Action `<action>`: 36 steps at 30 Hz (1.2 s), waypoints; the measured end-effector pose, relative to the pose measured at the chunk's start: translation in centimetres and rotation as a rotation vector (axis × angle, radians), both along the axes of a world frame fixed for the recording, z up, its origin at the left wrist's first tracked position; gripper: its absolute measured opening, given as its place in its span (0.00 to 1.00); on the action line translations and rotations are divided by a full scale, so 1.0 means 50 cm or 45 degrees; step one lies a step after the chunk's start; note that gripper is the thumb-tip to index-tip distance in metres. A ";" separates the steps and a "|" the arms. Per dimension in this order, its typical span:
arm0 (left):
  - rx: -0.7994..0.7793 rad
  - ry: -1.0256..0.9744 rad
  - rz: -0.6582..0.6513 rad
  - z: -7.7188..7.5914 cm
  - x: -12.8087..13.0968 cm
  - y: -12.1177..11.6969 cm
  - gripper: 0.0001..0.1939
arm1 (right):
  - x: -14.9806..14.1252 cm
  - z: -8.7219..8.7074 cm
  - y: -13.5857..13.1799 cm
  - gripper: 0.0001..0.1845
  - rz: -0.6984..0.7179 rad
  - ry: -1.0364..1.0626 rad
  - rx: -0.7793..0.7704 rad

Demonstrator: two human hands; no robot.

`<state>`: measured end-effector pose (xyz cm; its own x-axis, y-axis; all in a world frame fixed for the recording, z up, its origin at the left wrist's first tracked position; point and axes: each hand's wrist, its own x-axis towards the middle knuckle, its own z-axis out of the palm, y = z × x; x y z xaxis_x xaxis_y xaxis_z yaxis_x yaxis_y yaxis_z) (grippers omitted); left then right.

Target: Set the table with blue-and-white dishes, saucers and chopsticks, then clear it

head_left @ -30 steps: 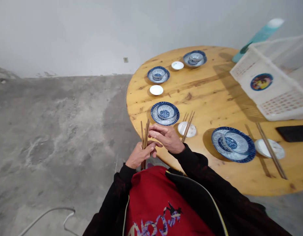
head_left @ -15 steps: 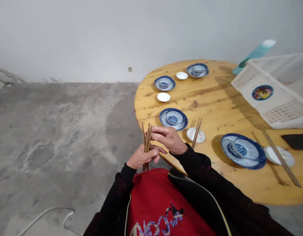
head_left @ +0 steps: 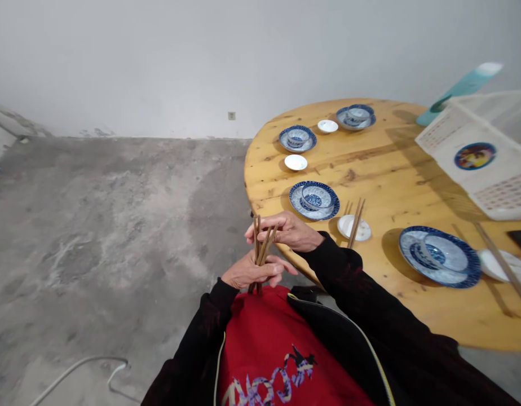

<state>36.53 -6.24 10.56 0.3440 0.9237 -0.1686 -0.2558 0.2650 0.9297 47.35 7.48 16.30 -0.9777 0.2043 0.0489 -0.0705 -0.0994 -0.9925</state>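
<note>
Wooden chopsticks [head_left: 260, 254] stand upright in a small bundle, their upper ends fanned apart, in front of my red shirt. My left hand [head_left: 254, 270] is closed round their lower part. Across the upper ends reaches my right hand [head_left: 292, 230], with its thumb and fingers on either side of some sticks. Just beyond the hands, a patterned blue and white plate [head_left: 295, 202] carries a bowl [head_left: 316, 198]. To the right of it, a pair of chopsticks [head_left: 357, 223] rests across a small white dish [head_left: 345, 226].
The round wooden table [head_left: 387, 186] holds more blue-rimmed plates with bowls, such as the near plate [head_left: 467, 265], and small dishes. A white plastic basket [head_left: 506, 175] and a teal cylinder [head_left: 459, 90] stand right. Grey concrete floor [head_left: 116, 225] lies left; a pale cable [head_left: 83, 363] crosses it.
The chopsticks' tops have spread, some leaning right. My right hand has shifted left over the upper ends, its fingers reaching behind them. The table appears farther right in view.
</note>
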 end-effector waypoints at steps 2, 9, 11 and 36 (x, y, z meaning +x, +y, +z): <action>-0.004 -0.011 0.000 -0.006 -0.011 -0.010 0.27 | -0.014 -0.002 -0.011 0.17 -0.024 0.006 0.035; -0.014 0.023 0.291 -0.028 -0.038 -0.033 0.27 | -0.052 -0.024 -0.043 0.16 -0.378 -0.011 0.203; -0.010 0.015 0.378 -0.033 -0.047 -0.034 0.26 | -0.058 -0.027 -0.036 0.16 -0.518 -0.011 0.237; -0.250 0.187 0.717 -0.124 -0.356 0.260 0.27 | -0.215 -0.116 0.372 0.12 -1.826 -0.290 0.966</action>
